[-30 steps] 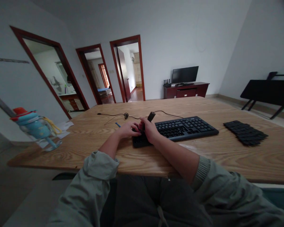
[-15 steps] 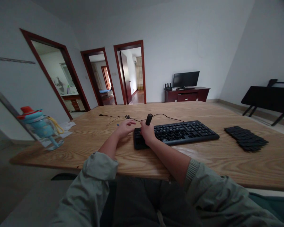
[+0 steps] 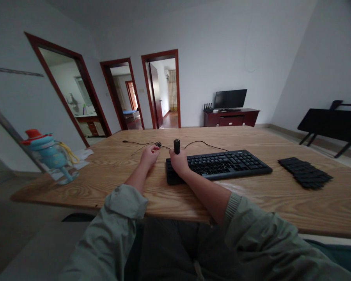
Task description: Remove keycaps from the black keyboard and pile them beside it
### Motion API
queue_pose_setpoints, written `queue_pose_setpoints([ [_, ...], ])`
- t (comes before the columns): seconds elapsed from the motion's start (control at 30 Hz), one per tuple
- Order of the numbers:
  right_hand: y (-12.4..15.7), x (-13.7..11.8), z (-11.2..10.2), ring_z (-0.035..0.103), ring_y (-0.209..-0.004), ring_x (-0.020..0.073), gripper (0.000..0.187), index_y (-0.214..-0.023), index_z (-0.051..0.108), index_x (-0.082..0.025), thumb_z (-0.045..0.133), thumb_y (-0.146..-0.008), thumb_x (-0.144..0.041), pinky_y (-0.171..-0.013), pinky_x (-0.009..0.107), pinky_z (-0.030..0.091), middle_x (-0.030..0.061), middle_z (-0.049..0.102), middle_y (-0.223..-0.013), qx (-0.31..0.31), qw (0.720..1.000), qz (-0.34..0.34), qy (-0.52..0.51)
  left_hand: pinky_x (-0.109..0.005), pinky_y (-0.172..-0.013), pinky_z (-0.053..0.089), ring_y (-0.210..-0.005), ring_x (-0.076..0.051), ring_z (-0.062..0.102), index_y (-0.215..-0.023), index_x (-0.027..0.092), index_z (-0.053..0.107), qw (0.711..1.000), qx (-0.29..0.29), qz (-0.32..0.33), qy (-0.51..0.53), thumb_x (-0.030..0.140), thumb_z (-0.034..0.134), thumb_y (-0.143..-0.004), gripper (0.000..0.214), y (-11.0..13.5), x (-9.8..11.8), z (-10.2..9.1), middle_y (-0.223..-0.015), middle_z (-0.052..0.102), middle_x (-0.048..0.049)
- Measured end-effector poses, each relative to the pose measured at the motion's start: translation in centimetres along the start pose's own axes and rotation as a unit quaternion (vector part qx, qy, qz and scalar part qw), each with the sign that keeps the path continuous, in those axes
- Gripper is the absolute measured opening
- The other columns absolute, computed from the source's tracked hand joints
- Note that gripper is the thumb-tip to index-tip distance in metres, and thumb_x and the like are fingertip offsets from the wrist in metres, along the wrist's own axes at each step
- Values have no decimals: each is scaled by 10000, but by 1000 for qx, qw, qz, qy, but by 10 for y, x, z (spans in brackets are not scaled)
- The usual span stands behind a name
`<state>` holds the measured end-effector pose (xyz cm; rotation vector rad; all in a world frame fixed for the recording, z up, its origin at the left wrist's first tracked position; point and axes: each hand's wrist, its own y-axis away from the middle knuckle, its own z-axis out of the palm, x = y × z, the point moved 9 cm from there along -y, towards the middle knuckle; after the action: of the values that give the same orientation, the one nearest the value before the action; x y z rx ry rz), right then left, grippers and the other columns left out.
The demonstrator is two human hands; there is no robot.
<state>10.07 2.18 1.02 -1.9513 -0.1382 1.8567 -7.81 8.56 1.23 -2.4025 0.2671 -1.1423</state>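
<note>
The likeliest trouble lay at the keyboard's (image 3: 231, 166) left end, where the right grip (image 3: 178, 163) was closed round a black tool (image 3: 177, 146) that stood nearly upright. A slip there, if the tip bore down on an edge, could have scratched the casing or jolted a key; the tip was hidden, so whether it touched anything could not be told. With the left grip (image 3: 150, 155) off to the left of the keyboard and not bracing it, a hard push might also have made the board slide or tilt. That left grip had its fingers curled, and whether they pinched anything could not be told. The cord (image 3: 158, 144), bunched beyond the keyboard's left end, lay close enough to the left fingers to be snagged. The keyboard itself lay flat on the counter (image 3: 108, 171), long and dark, with pale marks on black keys and a smooth front edge; the right grip covered part of its left end. To the keyboard's right, well clear of both grips, was a black pile (image 3: 305, 173) of flat pieces.
</note>
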Motion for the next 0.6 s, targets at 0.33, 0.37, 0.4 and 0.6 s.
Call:
queue_pose_setpoints([
  [0.33,2,-6,3,340,-506,110,295,-534,399,-218,474,-788,-348,-494,263,267,-34,370,-501,-20,997,-34,72,-284,-682,474,-730,-173,601,-874,164,679,1000,0,9,-13,203,581,-754,160,-2,-1,4,-875,686,-63],
  [0.37,3,-7,3,344,-504,111,298,-533,403,-217,476,-790,-350,-494,263,266,-31,378,-502,-22,996,-38,78,-285,-681,472,-725,-173,599,-872,162,678,1000,0,12,-13,203,579,-753,160,-2,-1,4,-872,685,-63],
  [0.4,3,-9,4,351,-505,113,300,-532,406,-216,477,-791,-350,-495,263,266,-29,387,-504,-24,995,-44,83,-285,-680,470,-723,-173,598,-869,159,679,1000,0,15,-12,204,579,-751,160,-2,0,4,-872,685,-64],
  [0.6,9,-18,8,430,-534,138,288,-562,490,-196,483,-817,-328,-527,267,304,2,475,-541,-45,988,-79,128,-270,-649,449,-697,-169,589,-856,156,685,1000,-4,18,-17,213,580,-739,166,1,7,3,-849,685,-56],
])
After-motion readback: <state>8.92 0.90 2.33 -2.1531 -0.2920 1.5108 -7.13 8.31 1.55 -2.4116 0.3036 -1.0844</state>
